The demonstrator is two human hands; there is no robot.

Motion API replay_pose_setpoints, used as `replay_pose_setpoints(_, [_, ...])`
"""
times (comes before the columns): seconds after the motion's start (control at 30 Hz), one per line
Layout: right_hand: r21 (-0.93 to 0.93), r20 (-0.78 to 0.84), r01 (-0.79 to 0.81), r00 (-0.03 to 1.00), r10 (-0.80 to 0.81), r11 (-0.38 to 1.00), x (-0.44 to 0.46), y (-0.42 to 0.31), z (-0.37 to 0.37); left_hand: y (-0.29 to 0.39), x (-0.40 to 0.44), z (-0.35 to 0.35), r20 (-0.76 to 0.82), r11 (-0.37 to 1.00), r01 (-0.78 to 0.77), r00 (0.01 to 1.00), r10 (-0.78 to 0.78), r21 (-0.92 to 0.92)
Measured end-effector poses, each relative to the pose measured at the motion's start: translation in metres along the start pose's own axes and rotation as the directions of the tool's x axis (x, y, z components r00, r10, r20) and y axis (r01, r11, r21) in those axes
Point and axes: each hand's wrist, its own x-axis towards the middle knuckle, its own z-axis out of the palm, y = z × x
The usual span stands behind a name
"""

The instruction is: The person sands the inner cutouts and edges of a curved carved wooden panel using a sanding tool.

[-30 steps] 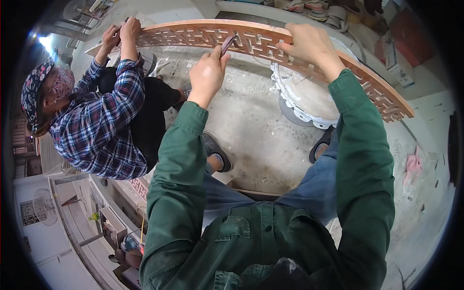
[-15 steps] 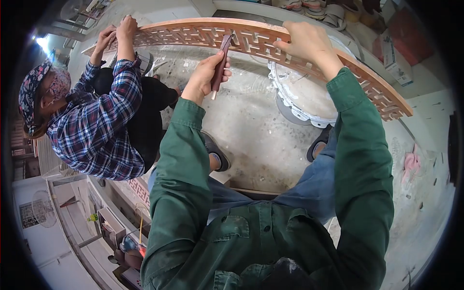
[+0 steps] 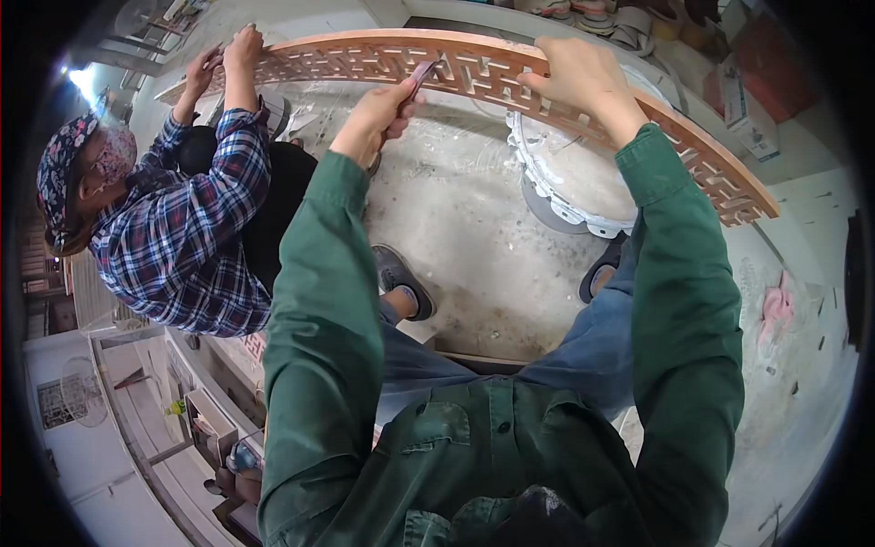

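Note:
A long wooden fretwork panel [image 3: 474, 46], cut through with a geometric lattice, stretches across the top of the view. My left hand [image 3: 378, 114] is closed round a slim, dark reddish sanding stick [image 3: 420, 77]. The stick's far end meets the lattice openings; I cannot tell how deep it goes. Over the panel's upper edge, right of centre, my right hand [image 3: 583, 82] grips the wood, thumb on the near face. The co-worker's hands [image 3: 223, 64] are at the panel's left part.
A co-worker in a plaid shirt [image 3: 182, 228] crouches at my left. Beneath the panel stands a round drum [image 3: 574, 169] with a ragged white rim. Shoes [image 3: 629, 32] and a white box [image 3: 747, 109] are at the upper right. Shelving [image 3: 155, 401] lies at lower left.
My left hand has moved left and slightly up and has turned, tilting the sanding stick so that less of it shows. My right hand keeps its grip.

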Motion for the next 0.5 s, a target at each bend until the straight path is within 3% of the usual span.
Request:
replay_pose_setpoints(0.17, [-0.015, 0.045, -0.011, 0.999, 0.012, 1.0, 0.005, 0.003, 0.0, -0.014, 0.002, 0.02, -0.07, 0.997, -0.048, 0.997, 0.044, -0.064])
replay_pose_setpoints(0.3, [-0.005, 0.031, 0.009, 0.999, -0.009, 1.0, 0.004, 0.003, 0.001, -0.021, -0.014, 0.016, 0.052, 1.0, -0.003, 0.999, 0.003, -0.003])
replay_pose_setpoints(0.4, [-0.016, 0.027, 0.005, 1.0, -0.005, 1.0, 0.001, 0.002, -0.001, -0.021, -0.014, 0.021, -0.025, 0.995, -0.05, 0.998, 0.052, 0.084])
replay_pose_setpoints(0.5, [-0.012, 0.015, 0.012, 1.0, -0.012, 1.0, 0.004, 0.003, 0.002, -0.029, -0.016, 0.032, 0.041, 0.986, -0.007, 0.999, 0.014, -0.165])
